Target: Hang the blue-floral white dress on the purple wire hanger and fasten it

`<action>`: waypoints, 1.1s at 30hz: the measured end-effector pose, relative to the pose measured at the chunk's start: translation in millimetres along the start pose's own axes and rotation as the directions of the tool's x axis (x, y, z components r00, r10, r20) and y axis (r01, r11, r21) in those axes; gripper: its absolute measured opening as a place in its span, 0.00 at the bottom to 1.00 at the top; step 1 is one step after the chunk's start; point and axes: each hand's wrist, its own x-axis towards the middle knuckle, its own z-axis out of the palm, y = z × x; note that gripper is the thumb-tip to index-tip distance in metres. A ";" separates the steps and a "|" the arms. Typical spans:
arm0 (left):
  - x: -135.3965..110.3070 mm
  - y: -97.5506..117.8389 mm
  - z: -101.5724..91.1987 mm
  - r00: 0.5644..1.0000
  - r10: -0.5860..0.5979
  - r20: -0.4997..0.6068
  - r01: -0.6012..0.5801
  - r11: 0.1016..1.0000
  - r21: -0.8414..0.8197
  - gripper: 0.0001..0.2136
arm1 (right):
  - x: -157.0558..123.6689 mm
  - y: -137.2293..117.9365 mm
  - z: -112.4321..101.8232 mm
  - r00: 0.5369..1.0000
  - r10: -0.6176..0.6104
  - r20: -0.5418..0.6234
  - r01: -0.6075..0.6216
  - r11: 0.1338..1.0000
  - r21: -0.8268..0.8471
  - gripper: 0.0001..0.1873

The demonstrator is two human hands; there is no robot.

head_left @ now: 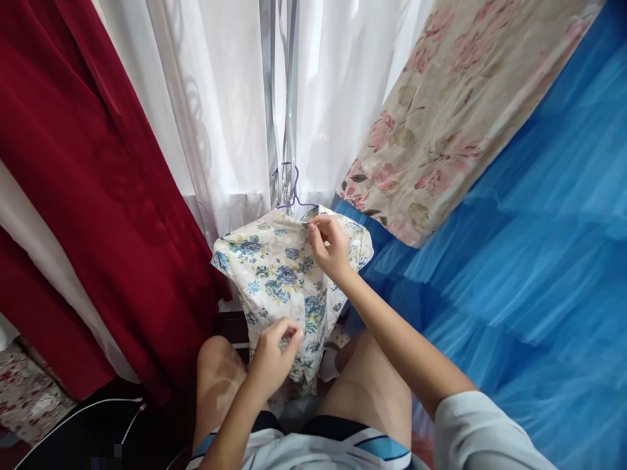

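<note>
Garment (287,277), pale and printed with blue flowers, is hanging upright in front of me on a purple hanger (296,189), its lower part coming down between my bare knees. My right hand (329,245) is reaching up to the neckline, thumb and fingertip pressing together at its edge; what they are pinching is too small for me to tell. My left hand (277,352) is hovering lower, before the garment's skirt, its fingers curling toward the thumb; I cannot tell whether the tips are meeting or holding anything. Behind the hanger, white drapes (230,98) are falling beside silvery strips (292,85). Dark red cloth (117,196) is hanging to the left, while a beige cloth with pink flowers (441,124) is overlapping blue ruffled fabric (514,294) on the right. A white-rimmed black object (98,434) is sitting at lower left.
</note>
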 end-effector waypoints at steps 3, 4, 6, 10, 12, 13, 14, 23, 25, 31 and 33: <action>41.5 23.5 -28.8 0.967 0.201 -0.156 -0.190 0.978 0.081 0.06 | 2.3 2.4 -2.4 0.997 -0.074 -0.017 0.073 0.997 -0.039 0.10; 56.8 33.2 -37.7 0.941 0.272 -0.203 -0.255 0.961 0.107 0.06 | 2.6 2.4 -3.0 0.996 -0.080 -0.026 0.079 0.996 -0.046 0.10; 87.6 52.2 -52.0 0.895 0.373 -0.246 -0.339 0.925 0.169 0.09 | 1.3 1.9 -3.3 0.996 -0.078 -0.040 0.076 0.996 -0.045 0.09; 140.1 76.7 -58.4 0.868 0.449 -0.212 -0.399 0.885 0.241 0.17 | -5.6 0.7 0.9 0.994 -0.070 -0.084 0.074 0.996 0.047 0.07; 156.8 80.7 -53.1 0.876 0.458 -0.153 -0.409 0.872 0.269 0.12 | -7.0 0.1 4.1 0.992 -0.060 -0.114 0.074 0.990 0.121 0.06; 162.2 81.5 -50.0 0.879 0.456 -0.139 -0.406 0.868 0.285 0.09 | -6.5 -0.6 5.4 0.991 -0.048 -0.127 0.067 0.985 0.156 0.06; 165.5 81.7 -47.0 0.882 0.450 -0.139 -0.395 0.868 0.300 0.07 | -5.3 -1.9 6.2 0.990 -0.030 -0.136 0.056 0.980 0.190 0.06; 157.7 86.0 -45.0 0.911 0.368 -0.185 -0.309 0.907 0.287 0.09 | 6.5 -25.7 -0.2 0.970 0.243 -0.026 -0.211 0.885 0.415 0.08; 158.3 86.3 -46.4 0.914 0.366 -0.176 -0.304 0.904 0.301 0.09 | 7.0 -25.1 -0.3 0.961 0.277 -0.011 -0.243 0.859 0.451 0.09; 162.9 81.9 -45.6 0.894 0.405 -0.192 -0.327 0.882 0.341 0.09 | 6.7 -22.6 -1.6 0.945 0.325 0.043 -0.302 0.813 0.497 0.14; 163.3 78.5 -43.4 0.885 0.427 -0.187 -0.346 0.871 0.349 0.09 | 5.4 -22.8 -1.7 0.948 0.317 0.041 -0.296 0.823 0.484 0.14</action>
